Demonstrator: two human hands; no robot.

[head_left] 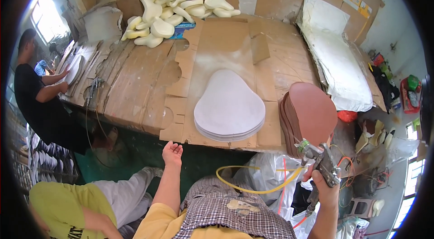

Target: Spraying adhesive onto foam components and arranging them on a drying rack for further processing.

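Observation:
My right hand point(323, 184) grips a metal spray gun point(326, 165) at the right, its nozzle end over the near edge of a stack of brown saddle-shaped sheets point(313, 110). A hose runs down from its handle. My left hand point(172, 153) is palm up by the table's front edge, its fingers loosely curled and holding nothing. Between the hands, a stack of pale grey-white saddle-shaped sheets point(230, 103) lies on a cardboard sheet point(217, 49), wide end toward me.
Cream foam saddle pads point(162, 8) are heaped at the back left. White sheeting point(337, 58) covers a board at the right. A yellow hose point(244, 190) loops before my apron. Another person point(40, 89) handles pale sheets at far left; someone in a green shirt point(58, 207) bends at lower left.

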